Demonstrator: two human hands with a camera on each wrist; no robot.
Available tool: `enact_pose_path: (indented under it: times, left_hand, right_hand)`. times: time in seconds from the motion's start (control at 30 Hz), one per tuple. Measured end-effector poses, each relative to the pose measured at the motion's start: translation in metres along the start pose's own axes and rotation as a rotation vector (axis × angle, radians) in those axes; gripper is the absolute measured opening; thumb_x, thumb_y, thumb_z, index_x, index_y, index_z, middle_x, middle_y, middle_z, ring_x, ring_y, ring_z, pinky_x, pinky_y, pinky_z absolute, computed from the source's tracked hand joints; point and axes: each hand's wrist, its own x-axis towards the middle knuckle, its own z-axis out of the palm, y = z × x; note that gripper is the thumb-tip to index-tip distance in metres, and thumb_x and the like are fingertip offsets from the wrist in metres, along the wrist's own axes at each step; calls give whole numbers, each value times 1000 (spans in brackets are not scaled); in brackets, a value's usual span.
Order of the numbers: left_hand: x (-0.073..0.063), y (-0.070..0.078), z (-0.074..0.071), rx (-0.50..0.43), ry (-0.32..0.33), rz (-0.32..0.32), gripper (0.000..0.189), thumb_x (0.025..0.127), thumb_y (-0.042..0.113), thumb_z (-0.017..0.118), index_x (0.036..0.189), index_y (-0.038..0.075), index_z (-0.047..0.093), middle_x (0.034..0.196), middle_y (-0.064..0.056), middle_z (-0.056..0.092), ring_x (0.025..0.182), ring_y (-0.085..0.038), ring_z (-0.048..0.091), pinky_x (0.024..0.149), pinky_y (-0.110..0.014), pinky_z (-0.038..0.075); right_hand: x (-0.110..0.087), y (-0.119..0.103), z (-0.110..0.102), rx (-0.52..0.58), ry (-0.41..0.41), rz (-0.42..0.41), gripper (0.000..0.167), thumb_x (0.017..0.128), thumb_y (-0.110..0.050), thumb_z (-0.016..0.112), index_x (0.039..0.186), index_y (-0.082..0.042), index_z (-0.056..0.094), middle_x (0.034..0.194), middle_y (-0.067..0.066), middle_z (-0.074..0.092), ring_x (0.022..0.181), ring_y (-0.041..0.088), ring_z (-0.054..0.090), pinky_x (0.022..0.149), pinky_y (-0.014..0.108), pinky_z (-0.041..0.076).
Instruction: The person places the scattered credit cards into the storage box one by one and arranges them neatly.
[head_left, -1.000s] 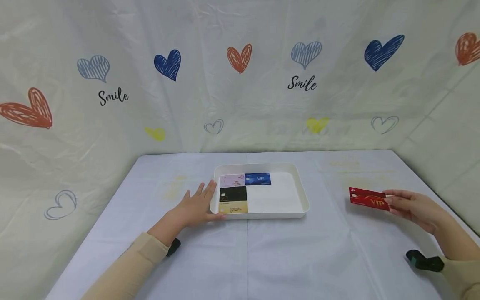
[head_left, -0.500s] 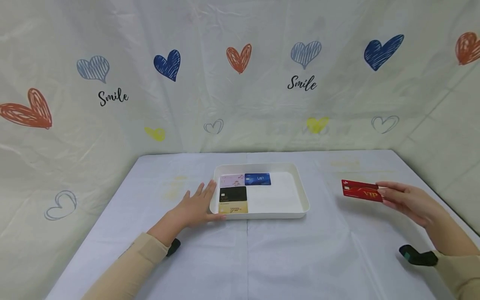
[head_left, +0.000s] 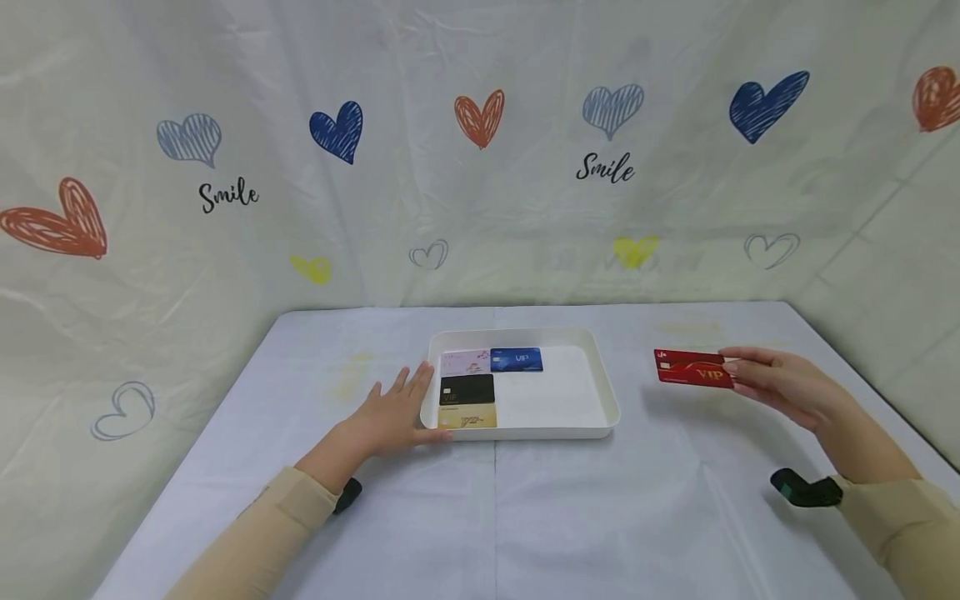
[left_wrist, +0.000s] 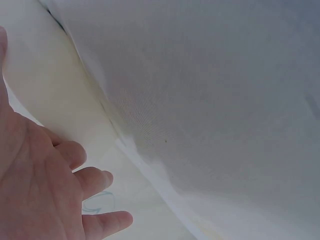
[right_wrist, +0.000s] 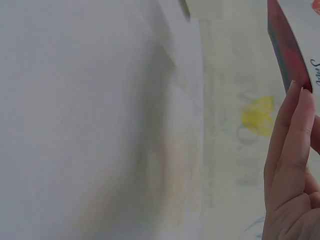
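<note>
In the head view my right hand [head_left: 787, 387] pinches a red VIP card [head_left: 692, 368] by its right end, held above the table to the right of the tray. The right wrist view shows the card [right_wrist: 290, 47] edge-on between the fingertips. My left hand [head_left: 390, 417] rests with spread fingers against the left side of a white tray [head_left: 555, 432], its thumb along the front rim. Inside the tray's left part lie a pink card [head_left: 465, 362], a blue VIP card [head_left: 516, 359], a black VIP card [head_left: 467, 389] and a gold card [head_left: 467, 416].
A white cloth [head_left: 570, 517] covers the table. Behind it hangs a pale curtain [head_left: 525, 217] printed with hearts and the word Smile. A black wrist device [head_left: 806, 488] sits at the right sleeve, and another [head_left: 348, 496] shows by the left one.
My right hand has moved left and slightly away from me, carrying the red card closer to the tray. The left hand and the tray have stayed in place.
</note>
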Motion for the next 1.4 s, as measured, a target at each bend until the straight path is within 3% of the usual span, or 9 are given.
enact_pose_path:
  times: [0.1,0.23,0.37,0.63,0.9,1.13,1.23,1.4]
  left_hand:
    - [0,0,0,0,-1,-1,118,87,76,62,165,4,8,171,-11,11,156,-36,9,117,-69,12]
    - [0,0,0,-2,0,0,119,87,75,62,165,4,8,171,-11,11,156,-36,9,117,-70,13]
    - [1,0,0,-1,0,2,119,87,75,62,165,4,8,171,-11,11,156,-36,9,117,-70,12]
    - [2,0,-1,13,3,-2,120,86,77,62,165,5,8,171,-11,11,156,-36,7,117,-69,10]
    - [1,-1,1,20,12,-2,120,86,77,62,164,3,9,171,-11,12,156,-36,9,117,-70,12]
    - [0,3,-1,16,4,-8,119,86,75,63,165,4,9,171,-11,12,156,-36,9,117,-69,11]
    - [0,3,-1,24,4,-6,118,87,75,62,165,4,9,171,-11,12,156,-36,9,117,-69,11]
    - [0,2,0,30,6,5,118,87,75,62,165,4,9,171,-11,12,156,-36,10,117,-69,12]
  right_hand:
    - [5,-4,6,-28,-2,-20,26,107,-21,57,99,-44,67,144,19,31,94,4,61,86,30,58]
    - [12,-8,14,-34,-2,-29,24,107,-22,57,100,-42,67,149,25,26,94,5,61,87,31,58]
    - [17,-13,25,-19,-3,-27,20,106,-23,60,100,-41,67,148,22,29,95,6,61,88,31,57]
    - [26,-18,53,57,-37,-42,13,104,-22,62,108,-33,68,131,5,43,97,7,63,89,30,57]
    - [33,-22,78,86,-43,-30,10,104,-23,64,111,-30,66,150,18,33,97,8,63,90,30,56]
    - [37,-27,95,65,-72,-26,45,105,-23,62,143,-4,49,157,24,27,98,9,62,90,28,56]
    - [39,-29,101,57,-80,-34,49,105,-23,61,145,-1,45,154,24,30,98,9,62,90,28,56]
    - [41,-31,110,95,-89,-30,41,105,-21,62,140,-4,50,149,20,35,97,10,64,90,28,56]
